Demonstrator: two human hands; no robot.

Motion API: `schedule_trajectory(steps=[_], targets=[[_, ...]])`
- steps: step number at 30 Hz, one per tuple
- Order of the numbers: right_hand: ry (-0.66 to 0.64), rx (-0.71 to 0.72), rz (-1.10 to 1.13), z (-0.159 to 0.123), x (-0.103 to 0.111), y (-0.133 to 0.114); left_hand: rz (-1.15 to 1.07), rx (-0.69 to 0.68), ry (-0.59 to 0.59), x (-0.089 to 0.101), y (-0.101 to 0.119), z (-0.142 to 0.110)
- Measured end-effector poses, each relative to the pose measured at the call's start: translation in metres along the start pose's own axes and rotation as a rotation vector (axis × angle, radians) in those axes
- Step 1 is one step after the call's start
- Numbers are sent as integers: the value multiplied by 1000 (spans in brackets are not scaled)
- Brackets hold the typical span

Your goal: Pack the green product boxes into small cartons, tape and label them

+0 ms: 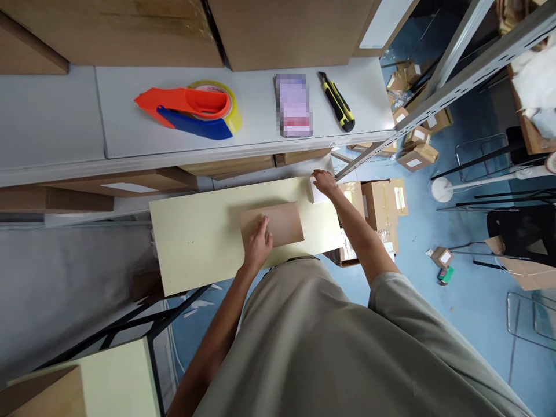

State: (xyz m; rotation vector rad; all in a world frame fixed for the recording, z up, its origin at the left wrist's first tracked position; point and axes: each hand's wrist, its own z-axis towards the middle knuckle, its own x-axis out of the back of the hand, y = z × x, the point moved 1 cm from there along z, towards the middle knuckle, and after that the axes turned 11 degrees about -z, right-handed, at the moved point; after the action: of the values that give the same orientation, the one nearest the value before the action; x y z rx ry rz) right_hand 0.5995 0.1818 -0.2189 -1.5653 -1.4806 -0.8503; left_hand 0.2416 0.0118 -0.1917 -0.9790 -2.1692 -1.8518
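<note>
A flat brown cardboard box (284, 223) lies on the pale yellow tabletop (195, 231) in front of my body. My left hand (259, 243) rests on the near left part of the box, with the index finger stretched out and the thumb apart from it. At the table's right end is a small white block (319, 196), possibly a stack of paper or labels. My right hand (325, 182) reaches over its far edge with bent fingers touching it. The hand covers part of the block, and its fingertips are hard to make out.
Above the table, a grey shelf (256, 142) carries an orange-and-blue tape dispenser (191, 110), a phone (294, 105), a yellow-black utility knife (337, 103) and large cartons (286, 32). A metal upright (452, 87) stands right of the shelf. Cartons (382, 202) sit beyond the table's right end.
</note>
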Motion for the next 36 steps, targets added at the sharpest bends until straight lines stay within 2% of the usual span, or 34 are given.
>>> schedule_trajectory(steps=[4, 7, 12, 16, 18, 21, 25, 28, 30, 34, 36], targets=[[126, 0, 23, -30, 9, 3, 6, -54, -21, -8, 16, 15], [188, 10, 70, -72, 6, 9, 7, -175, -81, -24, 39, 41], [130, -18, 171, -157, -22, 13, 128, -353, -253, -71, 76, 101], [96, -37, 226, -195, -42, 3, 288, -408, -461, -114, 84, 141], [93, -44, 217, -201, -46, -1, 337, -376, -519, -130, 81, 152], [88, -43, 177, -204, -49, -3, 361, -349, -543, -146, 74, 160], [50, -23, 61, -201, -43, 0, 326, -319, -514, -155, 68, 159], [7, 1, -83, -198, -30, -4, 290, -302, -503, -156, 71, 155], [-98, 50, -215, -198, -20, -11, 259, -277, -503, -155, 76, 153], [-406, 176, -346, -207, -2, -35, 113, -130, -494, -150, 91, 153], [-463, 196, -344, -213, 9, -43, 45, -93, -471, -147, 100, 156]])
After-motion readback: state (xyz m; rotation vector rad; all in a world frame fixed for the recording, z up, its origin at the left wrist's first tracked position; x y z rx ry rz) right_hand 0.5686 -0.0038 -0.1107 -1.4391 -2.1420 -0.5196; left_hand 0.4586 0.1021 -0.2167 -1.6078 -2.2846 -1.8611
